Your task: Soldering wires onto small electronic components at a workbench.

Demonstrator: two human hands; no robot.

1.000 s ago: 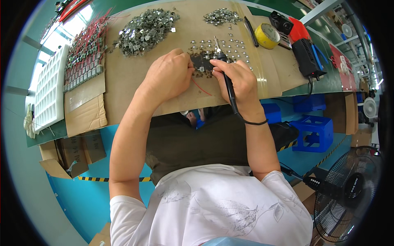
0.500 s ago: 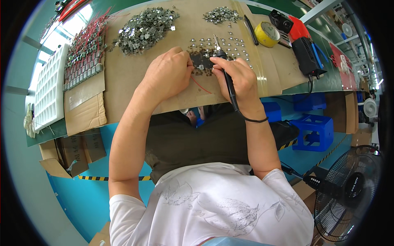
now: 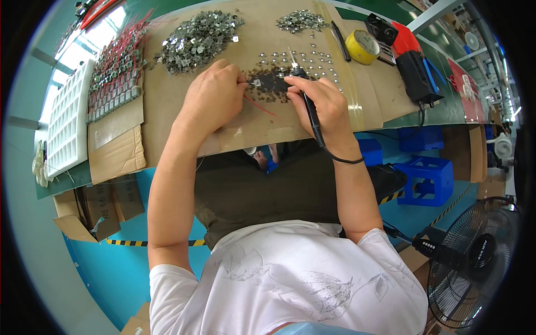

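Note:
My right hand (image 3: 326, 106) grips a black soldering iron (image 3: 312, 111) like a pen, its metal tip pointing away from me over the scorched patch (image 3: 273, 85) of the cardboard. My left hand (image 3: 214, 96) is closed in a pinch at the left edge of that patch. A thin red wire (image 3: 260, 105) trails from its fingertips toward the right. Just beside those fingertips shows a small square metal piece (image 3: 256, 82); whether it is joined to the wire I cannot tell. Several small shiny metal pieces (image 3: 322, 62) stand in rows beyond the iron.
Loose metal pieces form a large heap (image 3: 195, 40) and a smaller one (image 3: 301, 20). Wired parts (image 3: 117, 72) and a white tray (image 3: 70, 117) lie left. On the right are yellow tape (image 3: 363, 47), a black pen-like tool (image 3: 341, 41) and a black box-shaped unit (image 3: 417, 78).
My left hand has moved left and slightly away from me, carrying the red wire; the small metal piece has shifted left too. The iron has barely moved.

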